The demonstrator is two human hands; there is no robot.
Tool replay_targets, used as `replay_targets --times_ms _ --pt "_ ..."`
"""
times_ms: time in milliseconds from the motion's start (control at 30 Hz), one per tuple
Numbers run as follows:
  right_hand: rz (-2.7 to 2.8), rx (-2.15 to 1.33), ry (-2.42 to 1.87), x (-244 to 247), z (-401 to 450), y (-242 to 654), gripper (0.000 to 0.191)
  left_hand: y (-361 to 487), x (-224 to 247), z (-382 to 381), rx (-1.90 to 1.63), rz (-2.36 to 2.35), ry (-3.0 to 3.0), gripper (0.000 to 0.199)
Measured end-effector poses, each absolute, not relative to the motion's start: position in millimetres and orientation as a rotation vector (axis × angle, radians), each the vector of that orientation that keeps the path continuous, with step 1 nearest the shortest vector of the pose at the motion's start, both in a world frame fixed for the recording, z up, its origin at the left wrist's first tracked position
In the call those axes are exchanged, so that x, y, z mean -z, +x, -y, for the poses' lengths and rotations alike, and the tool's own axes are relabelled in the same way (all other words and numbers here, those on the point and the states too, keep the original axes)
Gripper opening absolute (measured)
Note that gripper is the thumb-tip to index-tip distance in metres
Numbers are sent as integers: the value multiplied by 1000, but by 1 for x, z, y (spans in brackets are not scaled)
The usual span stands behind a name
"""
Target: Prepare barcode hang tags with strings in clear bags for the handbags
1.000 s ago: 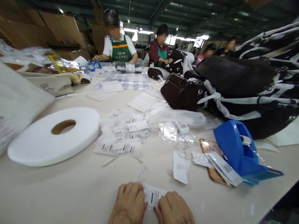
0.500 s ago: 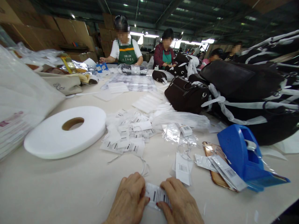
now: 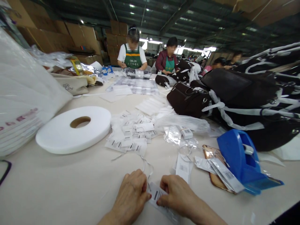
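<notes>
Low in the head view, a small printed tag (image 3: 155, 193) in clear plastic lies on the table between my hands. My left hand (image 3: 132, 193) grips its left edge, thumb and fingers closed together. My right hand (image 3: 175, 194) has curled fingers and a thumb pressed on the tag's right part, which it partly hides. A thin string (image 3: 150, 165) runs up from the tag. Beyond my hands lies a loose pile of printed tags (image 3: 131, 137). More white tags (image 3: 183, 167) lie just past my right hand.
A big white tape roll (image 3: 53, 134) lies at left beside a plastic bag (image 3: 25, 90). At right stand a blue tape dispenser (image 3: 236, 159), a phone (image 3: 217, 179) under tags, and dark handbags (image 3: 241, 84). Two co-workers (image 3: 132, 57) work across the table.
The tag has turned so that its right end points down toward me. My right hand has rotated with its forearm swung out to the right. The whole view has shifted slightly.
</notes>
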State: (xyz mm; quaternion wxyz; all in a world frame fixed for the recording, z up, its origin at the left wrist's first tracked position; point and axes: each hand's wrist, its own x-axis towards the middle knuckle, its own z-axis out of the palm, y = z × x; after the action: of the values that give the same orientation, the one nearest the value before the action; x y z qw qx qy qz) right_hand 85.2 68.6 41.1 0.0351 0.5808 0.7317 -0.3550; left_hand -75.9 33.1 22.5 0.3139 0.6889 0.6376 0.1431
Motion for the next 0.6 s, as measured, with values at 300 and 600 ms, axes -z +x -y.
replay_targets --times_ms 300,600 --pt "-2181 1390 1740 -49 -67 79 17 -76 -24 -32 -462 -1664 1785 8" --pt "-1514 2868 1744 -3 -60 101 33 -83 -29 -28 -957 -1514 1022 26"
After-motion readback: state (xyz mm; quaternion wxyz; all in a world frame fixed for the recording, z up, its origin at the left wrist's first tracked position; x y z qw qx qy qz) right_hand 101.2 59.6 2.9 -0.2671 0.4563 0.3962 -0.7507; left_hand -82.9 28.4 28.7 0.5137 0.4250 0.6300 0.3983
